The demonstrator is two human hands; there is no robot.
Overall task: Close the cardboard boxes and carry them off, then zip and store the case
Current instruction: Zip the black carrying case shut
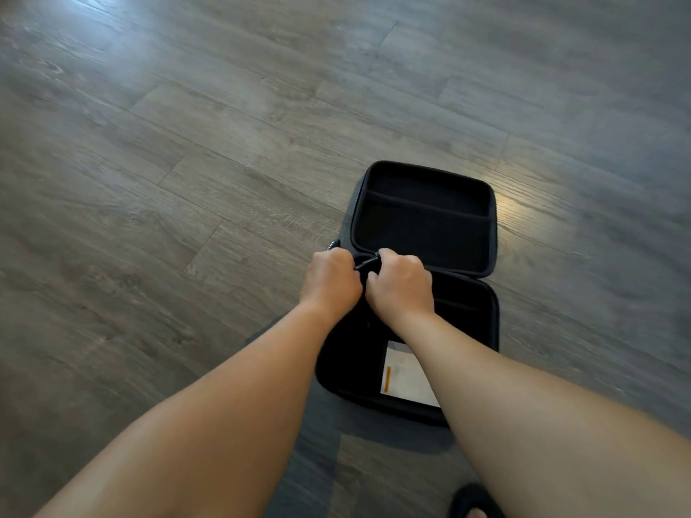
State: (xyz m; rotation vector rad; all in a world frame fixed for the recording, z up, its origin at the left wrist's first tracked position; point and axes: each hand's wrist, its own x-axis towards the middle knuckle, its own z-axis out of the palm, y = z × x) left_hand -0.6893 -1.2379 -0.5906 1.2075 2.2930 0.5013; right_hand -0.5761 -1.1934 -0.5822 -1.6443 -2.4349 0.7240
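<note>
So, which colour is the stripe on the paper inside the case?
Orange, on white paper in the black case; head view.

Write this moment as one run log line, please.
case: open flat on floor | left hand, right hand: gripping at hinge corner | white paper inside near half | zipping: not yet

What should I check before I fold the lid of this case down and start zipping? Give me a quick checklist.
1. Lid free to fold: ok, the case lies fully open on the floor.
2. Paper inside the rim: ok, it lies flat in the bottom half.
3. Lid pocket clear: ok, nothing sticks out.
4. Zipper pull found: cannot tell, the left hand and right hand are curled on something dark at the hinge corner.
5. Zipper track clear: cannot tell, arms cover the near side.
6. Boxes gone: cannot tell, none in view.
</note>
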